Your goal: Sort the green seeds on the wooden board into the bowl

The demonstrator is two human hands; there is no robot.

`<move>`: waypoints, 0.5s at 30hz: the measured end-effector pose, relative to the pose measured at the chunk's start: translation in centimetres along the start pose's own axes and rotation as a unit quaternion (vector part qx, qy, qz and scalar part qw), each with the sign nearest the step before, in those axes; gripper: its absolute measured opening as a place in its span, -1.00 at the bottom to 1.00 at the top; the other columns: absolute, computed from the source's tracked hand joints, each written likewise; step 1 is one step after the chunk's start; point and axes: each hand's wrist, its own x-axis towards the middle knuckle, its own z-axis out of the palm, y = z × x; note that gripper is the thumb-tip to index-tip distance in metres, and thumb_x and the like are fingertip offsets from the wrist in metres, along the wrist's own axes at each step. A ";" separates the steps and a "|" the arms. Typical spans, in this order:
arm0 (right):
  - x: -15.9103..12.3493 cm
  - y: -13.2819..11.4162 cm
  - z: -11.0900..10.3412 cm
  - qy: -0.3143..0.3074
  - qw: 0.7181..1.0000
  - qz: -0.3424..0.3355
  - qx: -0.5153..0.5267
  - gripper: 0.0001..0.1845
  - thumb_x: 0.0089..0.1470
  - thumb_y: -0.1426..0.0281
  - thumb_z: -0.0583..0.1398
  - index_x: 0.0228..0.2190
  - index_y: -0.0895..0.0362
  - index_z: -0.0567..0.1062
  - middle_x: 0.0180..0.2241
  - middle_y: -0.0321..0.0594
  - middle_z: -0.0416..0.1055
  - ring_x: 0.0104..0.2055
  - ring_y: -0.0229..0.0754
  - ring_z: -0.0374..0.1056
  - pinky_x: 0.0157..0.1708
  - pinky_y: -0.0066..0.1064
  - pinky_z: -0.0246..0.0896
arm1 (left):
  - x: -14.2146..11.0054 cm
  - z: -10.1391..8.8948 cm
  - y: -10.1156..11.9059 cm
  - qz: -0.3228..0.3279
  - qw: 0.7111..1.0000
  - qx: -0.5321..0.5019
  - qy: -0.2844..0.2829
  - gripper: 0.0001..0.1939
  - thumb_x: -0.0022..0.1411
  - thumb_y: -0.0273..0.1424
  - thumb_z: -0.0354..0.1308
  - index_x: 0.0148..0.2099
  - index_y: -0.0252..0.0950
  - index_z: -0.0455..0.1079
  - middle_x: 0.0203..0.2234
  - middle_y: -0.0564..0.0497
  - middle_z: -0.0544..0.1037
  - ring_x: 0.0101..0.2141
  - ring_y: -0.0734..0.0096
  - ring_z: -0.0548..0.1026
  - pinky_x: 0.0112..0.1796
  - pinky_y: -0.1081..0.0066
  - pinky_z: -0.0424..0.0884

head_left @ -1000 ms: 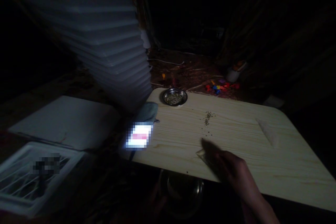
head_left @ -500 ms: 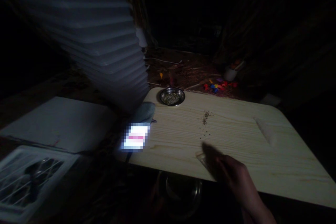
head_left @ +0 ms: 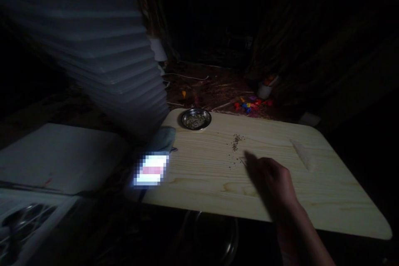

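Observation:
My right hand (head_left: pixel 279 178) is closed in a pinch above the light wooden table (head_left: pixel 199 183). Between its fingers is a thin, pale, flat piece (head_left: pixel 243 161), its edge close to the table; its kind is too dim to tell. Just beyond it lies a scatter of small dark seeds or grains (head_left: pixel 236 143). Below the near table edge is a shiny round metal bowl (head_left: pixel 232 239), mostly in darkness. Beside its left rim a faint reddish shape may be my left hand (head_left: pixel 181 235); its fingers are lost in the dark.
A steel dish (head_left: pixel 196 119) with pale seeds stands at the far left corner. A bright, blurred-out screen (head_left: pixel 151 169) and a grey cloth (head_left: pixel 165 138) lie at the left edge. A small pale heap (head_left: pixel 302 155) sits at right. Colourful toys (head_left: pixel 252 105) lie on the floor beyond.
My right hand has moved forward from the near edge, taking the thin flat piece up to the scattered grains. The view has shifted slightly to the right.

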 end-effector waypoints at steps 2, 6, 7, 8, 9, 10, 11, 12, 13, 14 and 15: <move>0.4 -0.2 0.0 -0.005 1.000 -0.005 -0.020 -0.64 0.17 0.22 0.08 -0.19 0.20 0.52 -0.27 -0.05 0.57 -0.27 -0.06 0.47 -0.28 -0.34 0.31 | -0.1 -0.2 0.0 -0.006 1.000 -0.003 -0.007 -0.69 0.28 -0.26 0.12 0.00 -0.31 0.38 -0.23 -0.04 0.55 -0.32 0.36 0.54 -0.31 0.31 0.51; -0.1 0.3 -1.0 -0.102 0.994 -0.021 -0.028 -0.65 0.18 0.19 0.07 -0.25 0.16 0.54 -0.27 -0.08 0.57 -0.27 -0.06 0.48 -0.29 -0.34 0.32 | 0.0 -0.5 -0.2 -0.012 1.000 -0.011 -0.002 -0.64 0.28 -0.20 0.11 0.02 -0.31 0.37 -0.27 -0.04 0.56 -0.35 0.37 0.54 -0.35 0.32 0.51; -0.4 0.6 -1.3 -0.116 0.993 -0.020 -0.022 -0.65 0.18 0.18 0.08 -0.26 0.15 0.54 -0.27 -0.08 0.58 -0.27 -0.05 0.48 -0.29 -0.34 0.33 | 0.0 -0.6 -0.2 -0.014 1.000 -0.011 0.002 -0.64 0.28 -0.20 0.10 0.02 -0.31 0.37 -0.26 -0.04 0.55 -0.34 0.37 0.54 -0.34 0.32 0.51; -0.7 0.8 -1.6 -0.117 0.993 -0.015 -0.016 -0.65 0.18 0.17 0.08 -0.26 0.15 0.53 -0.26 -0.07 0.58 -0.26 -0.05 0.49 -0.29 -0.34 0.33 | 0.2 -0.6 -0.3 -0.015 1.000 -0.011 0.006 -0.64 0.28 -0.20 0.10 0.02 -0.31 0.37 -0.25 -0.05 0.55 -0.34 0.37 0.53 -0.34 0.32 0.51; -1.1 1.0 -1.8 -0.107 0.994 -0.008 -0.011 -0.64 0.18 0.16 0.08 -0.26 0.15 0.53 -0.26 -0.06 0.57 -0.25 -0.04 0.48 -0.28 -0.33 0.34 | 0.3 -0.7 -0.3 -0.017 1.000 -0.010 0.009 -0.65 0.28 -0.21 0.10 0.01 -0.32 0.37 -0.24 -0.04 0.54 -0.33 0.37 0.53 -0.33 0.31 0.51; -1.4 1.1 -1.9 -0.096 0.995 -0.001 -0.006 -0.64 0.17 0.16 0.09 -0.25 0.15 0.53 -0.26 -0.05 0.57 -0.24 -0.02 0.48 -0.27 -0.32 0.34 | 0.4 -0.7 -0.3 -0.018 1.000 -0.009 0.011 -0.65 0.28 -0.22 0.10 0.00 -0.33 0.38 -0.23 -0.04 0.54 -0.32 0.36 0.53 -0.32 0.31 0.51; -1.7 1.0 -1.8 -0.088 0.996 0.005 -0.001 -0.65 0.17 0.16 0.09 -0.24 0.15 0.52 -0.26 -0.04 0.57 -0.24 -0.02 0.48 -0.27 -0.32 0.34 | 0.5 -0.7 -0.3 -0.018 1.000 -0.008 0.012 -0.66 0.28 -0.23 0.11 0.00 -0.34 0.38 -0.23 -0.04 0.53 -0.31 0.36 0.53 -0.31 0.30 0.51; -1.9 0.8 -1.7 -0.084 0.996 0.009 0.005 -0.65 0.18 0.16 0.09 -0.24 0.15 0.52 -0.26 -0.05 0.57 -0.24 -0.03 0.47 -0.26 -0.32 0.33 | 0.7 -0.7 -0.3 -0.018 1.000 -0.007 0.014 -0.66 0.28 -0.23 0.11 -0.01 -0.35 0.38 -0.22 -0.04 0.53 -0.30 0.35 0.53 -0.29 0.29 0.51; -2.0 0.5 -1.4 -0.084 0.996 0.009 0.013 -0.65 0.19 0.16 0.08 -0.24 0.14 0.52 -0.26 -0.07 0.57 -0.25 -0.04 0.47 -0.26 -0.33 0.33 | 0.8 -0.7 -0.2 -0.016 1.000 -0.006 0.015 -0.67 0.28 -0.23 0.11 -0.02 -0.35 0.39 -0.22 -0.04 0.53 -0.29 0.34 0.53 -0.28 0.28 0.51; -2.0 0.1 -1.0 -0.087 0.996 0.007 0.021 -0.66 0.20 0.17 0.07 -0.25 0.13 0.52 -0.26 -0.09 0.57 -0.26 -0.06 0.46 -0.26 -0.34 0.32 | 0.8 -0.7 -0.2 -0.015 1.000 -0.005 0.016 -0.67 0.28 -0.24 0.11 -0.02 -0.35 0.39 -0.21 -0.04 0.53 -0.28 0.34 0.53 -0.27 0.28 0.51; -1.9 -0.4 -0.5 -0.090 0.996 0.001 0.027 -0.67 0.21 0.18 0.07 -0.26 0.13 0.52 -0.27 -0.11 0.56 -0.26 -0.08 0.46 -0.26 -0.35 0.31 | 0.9 -0.7 -0.2 -0.014 1.000 -0.005 0.018 -0.67 0.28 -0.24 0.11 -0.02 -0.35 0.39 -0.20 -0.04 0.53 -0.28 0.34 0.53 -0.26 0.27 0.50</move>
